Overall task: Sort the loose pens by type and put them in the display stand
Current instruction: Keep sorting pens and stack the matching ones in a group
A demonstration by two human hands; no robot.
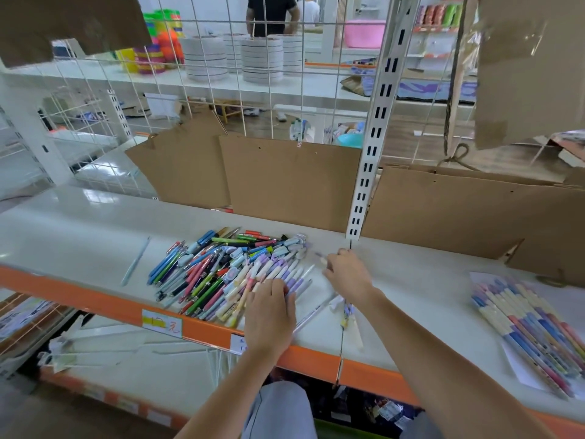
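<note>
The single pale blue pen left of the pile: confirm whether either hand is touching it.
No: the pale blue pen lies alone on the shelf, apart from both hands.

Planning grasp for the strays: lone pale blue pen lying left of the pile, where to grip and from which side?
Grip the pale blue pen mid-barrel, coming straight down from above. It lies flat on the white shelf, apart from the pen pile, its long axis running near-to-far, so the fingers should close across it from left and right. Both sides look free.
</note>
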